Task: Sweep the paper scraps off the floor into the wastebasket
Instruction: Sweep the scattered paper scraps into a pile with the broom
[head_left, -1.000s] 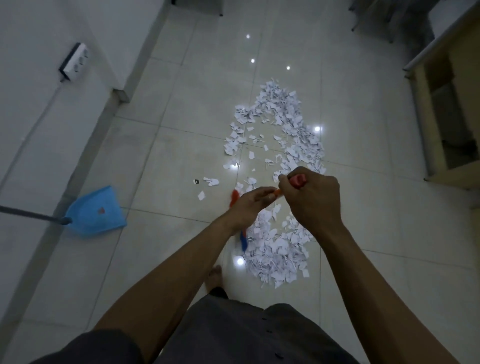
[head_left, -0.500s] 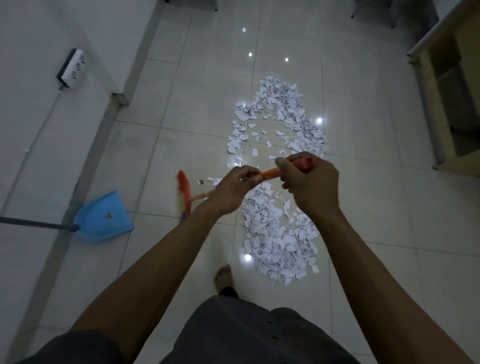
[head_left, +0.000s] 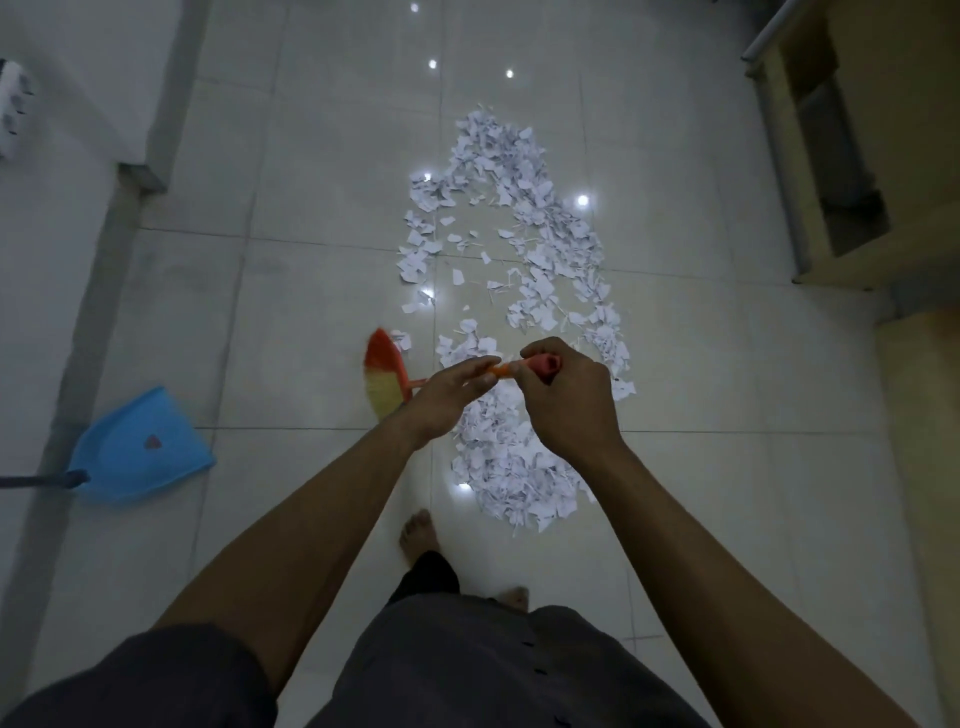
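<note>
White paper scraps (head_left: 514, 270) lie in a long heap down the middle of the tiled floor. I hold an orange broom by its handle with both hands. My right hand (head_left: 563, 397) grips the handle's red top end. My left hand (head_left: 449, 395) holds the handle just below it, fingers fairly straight along it. The broom's head (head_left: 384, 379), orange with yellow bristles, is off to the left of the heap, near a few stray scraps. No wastebasket is in view.
A blue dustpan (head_left: 140, 449) with a dark handle lies on the floor at the left, by the wall. A power strip (head_left: 13, 111) hangs on the left wall. A wooden cabinet (head_left: 852, 156) stands at the right. My bare feet (head_left: 418, 535) stand just before the heap.
The broom head has swung from the near part of the heap out to the left and a little farther away. My hands have risen slightly in the view.
</note>
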